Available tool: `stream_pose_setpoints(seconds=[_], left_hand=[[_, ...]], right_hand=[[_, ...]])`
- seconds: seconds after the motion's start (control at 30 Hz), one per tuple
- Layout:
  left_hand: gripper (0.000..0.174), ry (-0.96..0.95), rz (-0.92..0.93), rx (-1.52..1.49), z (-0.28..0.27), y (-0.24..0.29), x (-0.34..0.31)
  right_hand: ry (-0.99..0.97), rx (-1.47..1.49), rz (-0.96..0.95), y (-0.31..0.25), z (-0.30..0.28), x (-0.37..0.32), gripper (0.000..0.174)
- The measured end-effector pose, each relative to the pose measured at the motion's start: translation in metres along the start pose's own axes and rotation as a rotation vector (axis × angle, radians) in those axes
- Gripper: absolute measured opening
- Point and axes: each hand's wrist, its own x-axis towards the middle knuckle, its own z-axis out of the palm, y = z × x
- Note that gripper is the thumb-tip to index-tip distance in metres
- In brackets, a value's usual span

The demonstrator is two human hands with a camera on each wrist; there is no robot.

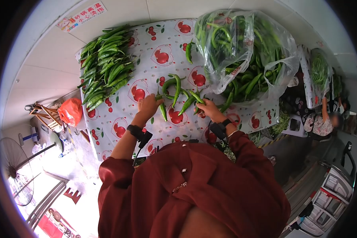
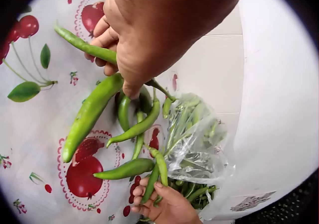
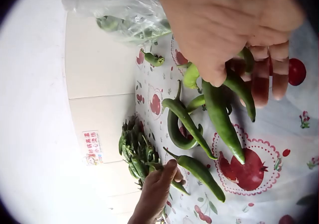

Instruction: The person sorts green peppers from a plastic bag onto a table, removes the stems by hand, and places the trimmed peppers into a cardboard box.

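Observation:
My left hand (image 1: 148, 106) grips green chili peppers by the stem end. In the left wrist view one long pepper (image 2: 85, 105) hangs below the thumb and a thinner pepper (image 2: 82, 44) lies across the curled fingers. To the right, my right hand (image 1: 210, 110) pinches several peppers; in the right wrist view a large pepper (image 3: 219, 117) points down from the thumb, with a darker pepper (image 3: 241, 92) beside it. Between the hands, a few loose curved peppers (image 1: 177, 89) lie on the patterned tablecloth (image 1: 146, 71). The right palm is partly hidden by the peppers.
A neat pile of green peppers (image 1: 111, 59) lies at the table's left. On the right stands a large clear plastic bag (image 1: 261, 35) full of peppers. One single pepper (image 1: 189, 52) lies near the bag. An orange-red bag (image 1: 71, 112) sits beyond the left edge.

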Motion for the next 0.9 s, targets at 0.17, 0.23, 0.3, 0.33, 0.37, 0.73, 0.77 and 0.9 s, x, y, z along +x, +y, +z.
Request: stream_pose_setpoints(seconds=[0.17, 0.23, 0.3, 0.33, 0.37, 0.73, 0.77, 0.9], left_hand=[[0.044, -0.041, -0.012, -0.155, 0.019, -0.002, -0.003], [0.042, -0.038, -0.021, -0.196, 0.021, -0.005, -0.004], [0.040, -0.035, -0.026, -0.234, 0.020, -0.010, 0.002], [0.038, 0.034, -0.043, -0.331, 0.019, -0.015, 0.006], [0.037, 0.102, -0.061, -0.429, 0.019, -0.018, 0.010], [0.049, 0.132, 0.185, -0.291, 0.004, 0.030, 0.061], [0.056, 0.110, 0.169, -0.250, 0.004, 0.034, 0.060], [0.065, 0.046, 0.075, -0.336, 0.010, 0.036, 0.060]], right_hand=[[0.008, -0.011, 0.011, 0.004, 0.010, 0.007, 0.021], [-0.016, -0.014, 0.009, 0.002, 0.012, 0.009, 0.021], [-0.062, -0.036, 0.029, 0.000, 0.012, 0.011, 0.020], [-0.059, -0.027, 0.028, 0.001, 0.012, 0.013, 0.020], [-0.061, -0.034, 0.027, 0.003, 0.012, 0.014, 0.020], [-0.038, -0.077, 0.029, -0.013, 0.023, 0.006, 0.030], [-0.041, -0.076, 0.034, -0.014, 0.023, 0.007, 0.031], [-0.052, -0.053, -0.009, -0.013, 0.026, 0.011, 0.031]])
